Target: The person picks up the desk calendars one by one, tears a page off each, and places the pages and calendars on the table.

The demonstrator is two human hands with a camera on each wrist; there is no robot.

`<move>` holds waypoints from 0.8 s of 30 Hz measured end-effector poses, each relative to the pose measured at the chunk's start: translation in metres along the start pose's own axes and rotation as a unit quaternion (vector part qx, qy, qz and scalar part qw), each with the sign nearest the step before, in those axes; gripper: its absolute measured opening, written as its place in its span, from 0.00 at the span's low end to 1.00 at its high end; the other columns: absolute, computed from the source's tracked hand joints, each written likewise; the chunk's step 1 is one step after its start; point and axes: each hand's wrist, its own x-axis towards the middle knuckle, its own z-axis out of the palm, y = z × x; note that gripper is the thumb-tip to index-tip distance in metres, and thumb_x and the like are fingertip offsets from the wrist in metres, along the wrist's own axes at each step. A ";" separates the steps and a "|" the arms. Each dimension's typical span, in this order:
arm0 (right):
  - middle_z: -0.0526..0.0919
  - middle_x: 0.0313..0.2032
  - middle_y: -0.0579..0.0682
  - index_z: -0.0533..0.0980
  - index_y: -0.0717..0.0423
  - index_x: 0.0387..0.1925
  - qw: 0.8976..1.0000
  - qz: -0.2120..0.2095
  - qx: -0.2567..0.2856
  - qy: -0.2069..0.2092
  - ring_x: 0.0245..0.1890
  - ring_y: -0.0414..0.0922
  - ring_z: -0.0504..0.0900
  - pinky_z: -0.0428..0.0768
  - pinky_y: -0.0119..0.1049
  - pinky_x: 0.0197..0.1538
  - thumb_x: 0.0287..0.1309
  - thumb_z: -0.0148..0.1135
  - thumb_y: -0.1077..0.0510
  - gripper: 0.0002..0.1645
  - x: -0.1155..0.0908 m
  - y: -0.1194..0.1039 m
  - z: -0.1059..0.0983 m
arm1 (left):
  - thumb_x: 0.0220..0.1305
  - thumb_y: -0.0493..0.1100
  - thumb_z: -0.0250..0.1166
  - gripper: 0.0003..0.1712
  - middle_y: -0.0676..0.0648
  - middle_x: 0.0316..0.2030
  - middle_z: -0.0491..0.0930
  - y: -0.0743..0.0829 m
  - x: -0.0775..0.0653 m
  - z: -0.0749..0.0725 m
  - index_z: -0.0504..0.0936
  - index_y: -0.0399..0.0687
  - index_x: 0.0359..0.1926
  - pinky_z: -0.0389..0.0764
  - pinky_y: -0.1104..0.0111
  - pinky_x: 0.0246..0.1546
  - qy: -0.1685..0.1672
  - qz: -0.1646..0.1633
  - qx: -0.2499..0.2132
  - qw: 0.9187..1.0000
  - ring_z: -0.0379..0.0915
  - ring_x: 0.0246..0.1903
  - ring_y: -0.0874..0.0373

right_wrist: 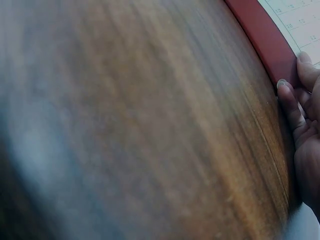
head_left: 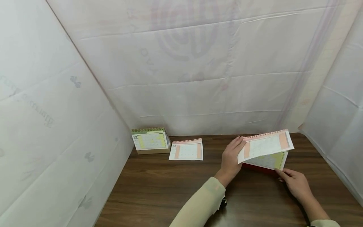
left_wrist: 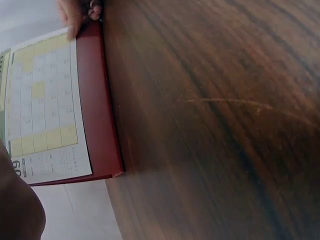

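At the right of the head view, a pink-edged calendar sheet [head_left: 265, 145] with a perforated top edge is tilted up. My left hand [head_left: 232, 157] grips its left end, fingers at the top corner. Beneath the sheet stands a desk calendar with a red base [left_wrist: 95, 95], its green and yellow page [left_wrist: 47, 90] showing "09". The thumb and fingers of my right hand [head_left: 295, 183] pinch this calendar's lower right corner, thumb on the page in the right wrist view. The raised sheet hides the calendar's upper part in the head view.
To the left, a green desk calendar [head_left: 151, 140] stands near the back edge. A pink calendar sheet [head_left: 186, 150] marked "08" lies beside it. White sheeting [head_left: 181, 104] walls in the dark wooden table [head_left: 158, 189] at the back and both sides.
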 end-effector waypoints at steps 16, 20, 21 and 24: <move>0.93 0.32 0.44 0.85 0.63 0.58 0.999 0.032 -0.001 -0.015 0.30 0.26 0.80 0.71 0.21 0.36 0.75 0.57 0.31 0.40 0.001 -0.001 0.000 | 0.84 0.43 0.54 0.16 0.40 0.33 0.89 0.005 0.011 -0.006 0.86 0.39 0.48 0.78 0.80 0.35 0.041 -0.220 -0.191 0.956 0.76 0.30 0.64; 0.93 0.32 0.43 0.85 0.63 0.58 1.000 0.030 -0.003 -0.007 0.30 0.25 0.79 0.70 0.21 0.36 0.76 0.57 0.32 0.39 0.000 0.000 0.001 | 0.85 0.46 0.53 0.18 0.40 0.40 0.91 0.010 0.016 -0.004 0.86 0.38 0.51 0.82 0.76 0.40 0.051 -0.309 -0.233 0.921 0.81 0.35 0.64; 0.92 0.31 0.43 0.85 0.63 0.57 1.000 0.029 -0.002 -0.006 0.30 0.25 0.79 0.71 0.21 0.36 0.76 0.57 0.32 0.38 0.000 0.000 0.002 | 0.85 0.46 0.53 0.18 0.40 0.42 0.91 0.010 0.016 -0.004 0.85 0.38 0.52 0.84 0.73 0.42 0.055 -0.323 -0.243 0.913 0.83 0.38 0.62; 0.92 0.31 0.43 0.86 0.63 0.55 1.000 0.026 -0.004 -0.002 0.30 0.26 0.79 0.71 0.22 0.35 0.76 0.58 0.32 0.37 -0.001 -0.001 0.002 | 0.86 0.46 0.51 0.19 0.39 0.49 0.91 0.010 0.017 -0.003 0.84 0.39 0.56 0.88 0.69 0.48 0.063 -0.357 -0.278 0.890 0.87 0.46 0.59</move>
